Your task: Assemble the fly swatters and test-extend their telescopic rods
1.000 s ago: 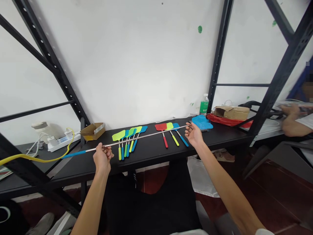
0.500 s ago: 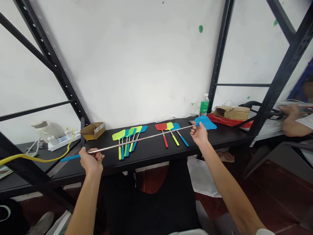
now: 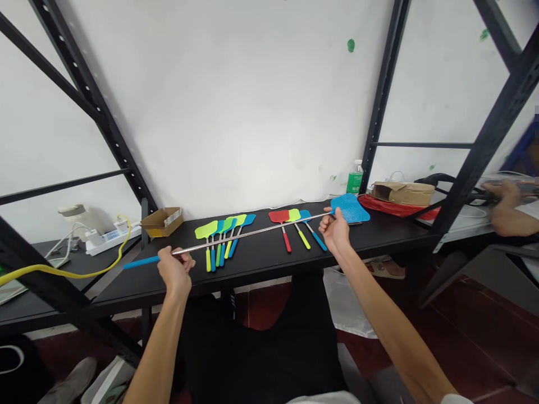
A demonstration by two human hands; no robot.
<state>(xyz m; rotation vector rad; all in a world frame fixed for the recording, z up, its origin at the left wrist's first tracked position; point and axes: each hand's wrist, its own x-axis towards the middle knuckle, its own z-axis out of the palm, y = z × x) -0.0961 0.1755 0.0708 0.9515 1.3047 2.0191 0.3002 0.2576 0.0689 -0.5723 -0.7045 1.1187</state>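
A blue fly swatter [image 3: 350, 209] with a long metal rod is stretched between my two hands above the black table. My left hand [image 3: 174, 270] is closed around the rod beside its blue handle, which sticks out to the left. Near the blue head, my right hand [image 3: 336, 229] pinches the other end of the rod. Beneath the rod lies a row of several short swatters in yellow, blue and green, such as the yellow-green swatter [image 3: 206, 229]. To its right rest a red swatter [image 3: 279, 216], a second yellow-green swatter [image 3: 304, 240] and a second blue swatter [image 3: 319, 241].
An open cardboard box [image 3: 162, 223] stands at the table's left, near a white power strip [image 3: 112, 238] and a yellow cable [image 3: 80, 275]. At the right are a green-labelled bottle [image 3: 355, 178] and a brown carton [image 3: 404, 193]. Black rack posts frame both sides; another person's hand [image 3: 505, 196] is far right.
My left hand has moved right and slightly up, bringing the blue handle with it, so the rod between my hands looks shorter. My right hand has shifted slightly left.
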